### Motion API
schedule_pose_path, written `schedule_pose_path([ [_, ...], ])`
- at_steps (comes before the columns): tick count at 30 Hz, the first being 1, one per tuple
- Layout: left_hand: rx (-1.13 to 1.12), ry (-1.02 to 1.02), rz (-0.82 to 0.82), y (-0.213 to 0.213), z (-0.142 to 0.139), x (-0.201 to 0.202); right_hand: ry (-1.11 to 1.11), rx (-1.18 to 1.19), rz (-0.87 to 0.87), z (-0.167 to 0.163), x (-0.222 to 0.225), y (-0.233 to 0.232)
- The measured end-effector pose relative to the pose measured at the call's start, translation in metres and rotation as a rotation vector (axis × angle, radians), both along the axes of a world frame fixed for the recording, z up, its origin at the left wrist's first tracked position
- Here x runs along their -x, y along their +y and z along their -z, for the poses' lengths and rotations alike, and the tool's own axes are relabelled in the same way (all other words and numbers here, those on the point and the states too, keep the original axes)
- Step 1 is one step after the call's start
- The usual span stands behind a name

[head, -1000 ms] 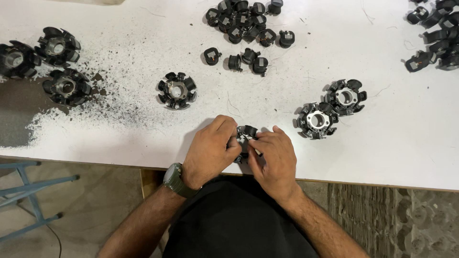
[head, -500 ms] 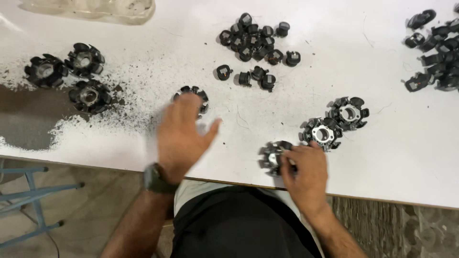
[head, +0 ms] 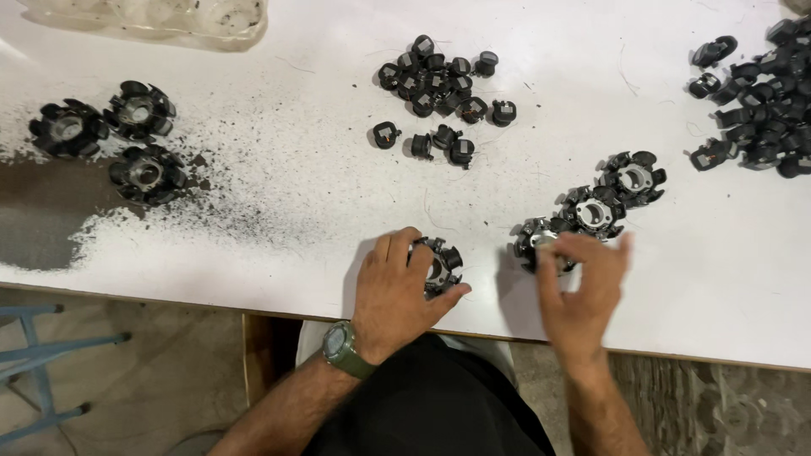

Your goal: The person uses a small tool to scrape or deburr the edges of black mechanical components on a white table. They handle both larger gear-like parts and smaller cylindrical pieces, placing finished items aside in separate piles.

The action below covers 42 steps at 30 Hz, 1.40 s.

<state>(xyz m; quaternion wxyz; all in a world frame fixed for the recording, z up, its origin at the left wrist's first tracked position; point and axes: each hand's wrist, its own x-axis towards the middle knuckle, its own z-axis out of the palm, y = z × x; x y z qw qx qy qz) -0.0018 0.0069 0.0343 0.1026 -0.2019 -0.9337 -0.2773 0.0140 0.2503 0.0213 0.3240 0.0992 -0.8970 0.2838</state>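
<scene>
Left hand [head: 395,295], fingers curled, grips ring part [head: 438,265] on table [head: 279,101] near front edge. Right hand [head: 583,287], fingers loosely spread, hovers over second ring [head: 537,243]. Beyond: two more rings [head: 612,194], then loose clips [head: 439,84].

Left hand [head: 395,291] now on another ring [head: 438,266].

The left hand [head: 393,295] grips a black ring [head: 439,266] (near table [head: 253,110] edge). The right hand [head: 583,287] touches another ring [head: 534,241] to its right.
</scene>
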Motion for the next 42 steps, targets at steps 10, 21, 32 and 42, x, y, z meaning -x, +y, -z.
schedule_pose_path([
  [10,-0.151,-0.058,0.029,-0.020,-0.010,0.002,-0.204,0.026,-0.156,-0.002,-0.015,-0.067],
  [21,-0.029,0.023,0.207,-0.014,-0.021,0.009,-0.219,0.058,-0.189,-0.002,-0.013,-0.068],
  [32,-0.172,-0.024,0.064,-0.010,0.001,0.002,-0.160,0.060,-0.185,-0.002,-0.022,-0.076],
  [42,-0.250,-0.064,0.078,-0.006,0.006,-0.002,-0.243,0.033,-0.228,-0.015,-0.014,-0.074],
])
